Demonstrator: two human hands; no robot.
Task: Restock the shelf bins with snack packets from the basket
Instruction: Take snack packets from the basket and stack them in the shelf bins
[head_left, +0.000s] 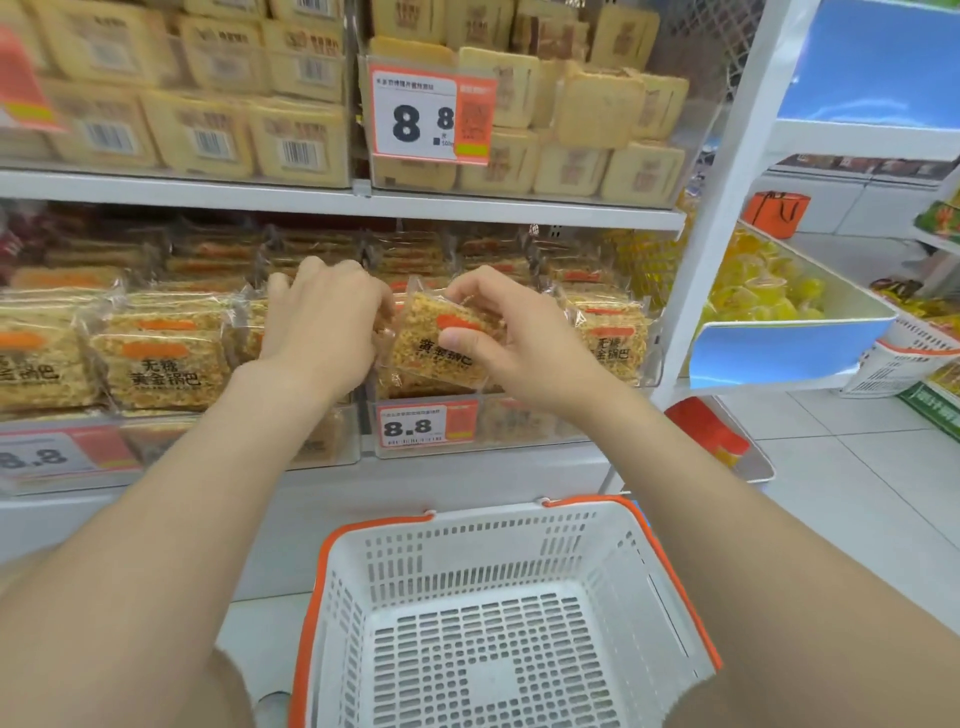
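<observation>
Shelf (332, 200) stood beyond the basket (467, 545), rows packed w/ pkts nearly to the front. The clear bin (519, 431) directly above the basket's far rim looked close to full. The basket itself sat lowest, nearest the camera. Only its bare perforated floor showed, no pkts inside as far as visible. Both hands were up above the basket, at that bin. R hand (519, 343) pinched one snack pkt (436, 343), thumb on its face, fingers curled over the top edge. L hand (327, 317) had curled fingers at the pkt's left edge, apparently gripping too, tho fingertips were hidden. Pkt was tilted atop the bin's pile, not yet let go. Judgement: restock abt done. This looked like the last pkt, w/ only seating & releasing it left.
</observation>
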